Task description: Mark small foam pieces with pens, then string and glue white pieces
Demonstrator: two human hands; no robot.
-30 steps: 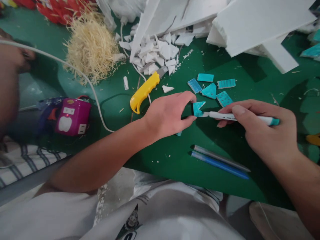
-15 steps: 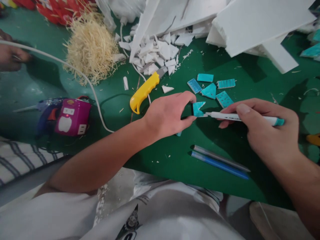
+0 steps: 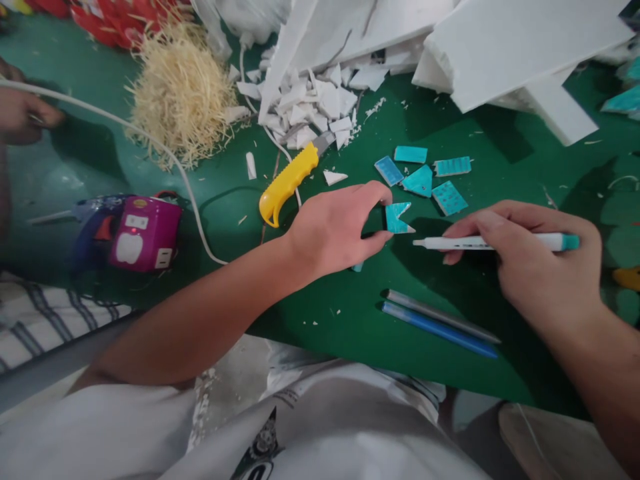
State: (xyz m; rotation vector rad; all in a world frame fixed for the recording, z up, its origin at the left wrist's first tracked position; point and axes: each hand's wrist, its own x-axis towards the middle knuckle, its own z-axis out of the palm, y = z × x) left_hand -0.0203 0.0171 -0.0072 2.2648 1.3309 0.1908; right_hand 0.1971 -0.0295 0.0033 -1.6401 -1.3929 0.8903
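Observation:
Between its thumb and fingertip, my left hand (image 3: 340, 230) holds a small notched turquoise piece (image 3: 397, 218) by its left side. A white marker (image 3: 470, 243) with a teal end is gripped in my right hand (image 3: 535, 250). The marker's tip points left and stands a little apart from the notched piece, below its right point, which looks partly white. Several painted pieces lie just beyond, among them a turquoise triangle (image 3: 419, 182) and a dotted rectangle (image 3: 449, 198). A blue pen (image 3: 440, 330) and a grey pen (image 3: 443, 316) lie side by side nearer my body.
A yellow cutter (image 3: 290, 183) lies beyond my left wrist, near white foam scraps (image 3: 310, 107). Large foam sheets (image 3: 525, 47) are at the back. Left are wood shavings (image 3: 183, 97), a magenta box (image 3: 146, 233), a white cable (image 3: 185, 177) and another person's hand (image 3: 27, 113).
My right hand has drawn the marker slightly right and down, so its tip has left the notched piece. My left hand stays nearly where it was.

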